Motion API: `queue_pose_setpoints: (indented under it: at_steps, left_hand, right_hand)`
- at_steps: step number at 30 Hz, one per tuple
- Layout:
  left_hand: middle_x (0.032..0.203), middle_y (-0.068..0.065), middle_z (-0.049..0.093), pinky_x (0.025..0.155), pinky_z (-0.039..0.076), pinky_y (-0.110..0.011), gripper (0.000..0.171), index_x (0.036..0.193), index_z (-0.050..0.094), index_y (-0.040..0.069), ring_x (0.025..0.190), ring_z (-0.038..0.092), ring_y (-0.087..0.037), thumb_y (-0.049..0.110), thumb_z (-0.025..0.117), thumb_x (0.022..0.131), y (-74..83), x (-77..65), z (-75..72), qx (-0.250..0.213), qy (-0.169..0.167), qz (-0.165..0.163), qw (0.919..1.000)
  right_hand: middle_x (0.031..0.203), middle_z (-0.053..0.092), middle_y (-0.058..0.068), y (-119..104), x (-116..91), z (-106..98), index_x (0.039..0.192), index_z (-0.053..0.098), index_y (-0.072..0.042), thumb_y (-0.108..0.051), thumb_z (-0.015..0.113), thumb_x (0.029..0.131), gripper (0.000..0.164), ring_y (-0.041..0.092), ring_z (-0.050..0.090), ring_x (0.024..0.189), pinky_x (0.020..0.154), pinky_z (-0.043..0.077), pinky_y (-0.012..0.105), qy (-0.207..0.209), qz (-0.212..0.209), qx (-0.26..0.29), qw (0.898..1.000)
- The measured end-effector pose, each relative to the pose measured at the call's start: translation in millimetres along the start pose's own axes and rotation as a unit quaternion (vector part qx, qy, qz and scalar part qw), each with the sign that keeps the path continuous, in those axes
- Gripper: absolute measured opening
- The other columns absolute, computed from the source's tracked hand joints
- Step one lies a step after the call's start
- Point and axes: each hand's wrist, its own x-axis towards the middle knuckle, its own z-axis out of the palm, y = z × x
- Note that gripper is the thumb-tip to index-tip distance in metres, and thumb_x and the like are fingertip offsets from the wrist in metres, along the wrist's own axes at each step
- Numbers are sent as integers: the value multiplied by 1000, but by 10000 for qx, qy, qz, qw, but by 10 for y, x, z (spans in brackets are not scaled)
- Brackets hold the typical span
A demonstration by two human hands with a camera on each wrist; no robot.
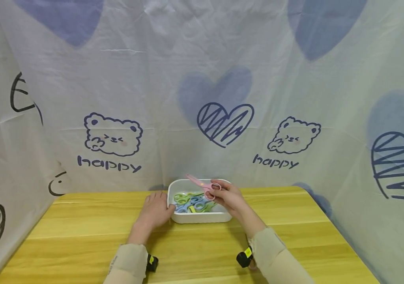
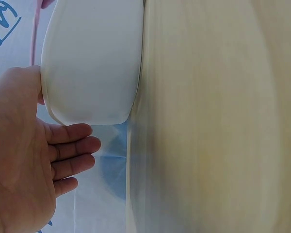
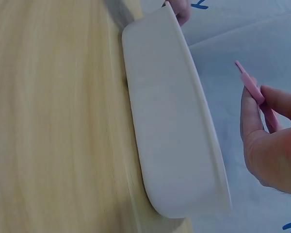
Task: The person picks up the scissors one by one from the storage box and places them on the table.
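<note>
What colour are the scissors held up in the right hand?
The loop-handled scissors in the bare right hand are mostly pink, clearest in the head view.

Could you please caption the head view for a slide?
Right hand holding pink scissors over a white bin of green and blue scissors, left hand at its rim.

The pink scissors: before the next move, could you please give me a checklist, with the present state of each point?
1. Pink scissors held: ok, the right hand pinches them at the handles.
2. Scissors above the rim of the white box: ok, see the right wrist view.
3. White box sitting on the table: ok.
4. Left hand at the box: ok, thumb over the rim; firmness cannot tell.
5. Green scissors and blue scissors lying apart: not ok, they overlap.
</note>
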Motion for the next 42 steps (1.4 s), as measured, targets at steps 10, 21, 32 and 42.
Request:
queue_pose_setpoints:
  at_steps: [10, 21, 32, 42]
  left_hand:
    - [114, -18, 57, 107, 38, -55, 47, 123, 58, -10, 113, 50, -38, 29, 59, 97, 3, 7, 0, 6, 6, -14, 10000]
    - [111, -17, 56, 105, 39, -54, 47, 123, 58, -10, 110, 49, -36, 29, 58, 96, 17, -4, -19, -36, -2, 14, 10000]
    - [110, -17, 56, 104, 39, -55, 46, 123, 58, -10, 110, 49, -37, 28, 58, 97, 3, 7, 3, 5, 30, 59, 10000]
    - [111, -18, 56, 105, 39, -55, 47, 123, 58, -10, 111, 49, -37, 30, 58, 97, -23, 28, 30, 17, 30, 54, 10000]
  right_hand:
    - [114, 56, 16, -37, -260, -129, 145, 47, 13, 15, 57, 97, 50, 16, 73, 88, 84, 61, 29, 178, -104, 72, 9998]
    - [106, 59, 10, -55, -534, -332, 143, 45, 14, 15, 58, 96, 49, 16, 73, 87, 86, 60, 28, 370, -117, 127, 9992]
    - [109, 63, 16, -27, -788, -419, 142, 44, 16, 14, 62, 94, 52, 17, 74, 87, 84, 61, 28, 582, -56, -176, 9981]
    - [116, 59, 18, 36, -1037, -476, 142, 41, 16, 15, 62, 93, 54, 20, 74, 92, 88, 60, 30, 391, 87, 14, 9992]
